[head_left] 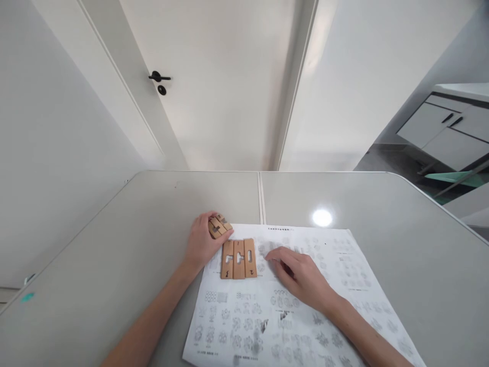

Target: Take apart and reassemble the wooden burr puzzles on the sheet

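- From my end of the feed, a pale door (225, 86) with a black handle (158, 76) stands beyond a light grey table (324, 196); a white cabinet (439, 127) is off to the right.
- A seam (262, 199) crosses the far part of the tabletop, and a lamp's glare shows right of it.
- A large printed sheet (309, 311) lies on the table, with small figures and a few dark patches.
- Three wooden slats (239, 259) lie side by side near the sheet's left edge, slotted and marked with dark numerals.
- My left hand (202, 238) is at the sheet's far left corner, fingers and thumb closed narrowly around a small wooden bundle (219, 226); I can't tell whether the bundle touches the table.
- My right hand (300, 275) is over the sheet, right of the slats and apart from them, fingers loosely curled, with a modest gap between thumb and index finger.
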`<state>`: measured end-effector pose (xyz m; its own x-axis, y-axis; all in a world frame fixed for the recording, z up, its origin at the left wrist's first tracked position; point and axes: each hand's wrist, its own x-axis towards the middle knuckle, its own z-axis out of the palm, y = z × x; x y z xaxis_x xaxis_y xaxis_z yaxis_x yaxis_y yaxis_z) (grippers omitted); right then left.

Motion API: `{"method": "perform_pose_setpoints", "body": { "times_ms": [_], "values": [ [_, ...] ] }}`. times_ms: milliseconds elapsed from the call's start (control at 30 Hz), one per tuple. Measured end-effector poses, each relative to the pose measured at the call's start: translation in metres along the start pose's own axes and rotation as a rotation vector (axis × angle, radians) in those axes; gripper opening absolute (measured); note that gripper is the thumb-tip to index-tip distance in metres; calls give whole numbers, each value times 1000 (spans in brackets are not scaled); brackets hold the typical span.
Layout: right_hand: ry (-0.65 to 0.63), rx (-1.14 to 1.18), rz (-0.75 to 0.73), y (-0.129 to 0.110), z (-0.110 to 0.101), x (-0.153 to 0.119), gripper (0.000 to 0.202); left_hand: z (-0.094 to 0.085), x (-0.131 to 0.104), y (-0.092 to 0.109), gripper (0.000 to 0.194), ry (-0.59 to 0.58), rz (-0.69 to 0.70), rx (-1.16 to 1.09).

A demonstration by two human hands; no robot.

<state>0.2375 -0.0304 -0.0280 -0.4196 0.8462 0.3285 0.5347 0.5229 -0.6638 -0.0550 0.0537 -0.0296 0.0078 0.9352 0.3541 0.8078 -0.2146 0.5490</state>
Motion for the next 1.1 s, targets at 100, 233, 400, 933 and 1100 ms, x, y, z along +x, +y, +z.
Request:
{"method": "perform_pose_setpoints", "body": {
  "times_ms": [100,233,400,933,1100],
  "values": [
    [1,9,5,0,0,0,26,-1,0,1,53,7,-1,-1],
    [4,11,4,-1,-1,0,25,-1,0,1,52,11,2,0],
    [3,0,0,0,-1,0,26,-2,0,2,50,31,12,-14],
    [0,-3,-3,-3,-2,1,25,-5,-2,7,48,83,87,14],
    [6,7,-4,-3,-1,1,26,-7,-4,11,47,75,116,37]
  ]
}}
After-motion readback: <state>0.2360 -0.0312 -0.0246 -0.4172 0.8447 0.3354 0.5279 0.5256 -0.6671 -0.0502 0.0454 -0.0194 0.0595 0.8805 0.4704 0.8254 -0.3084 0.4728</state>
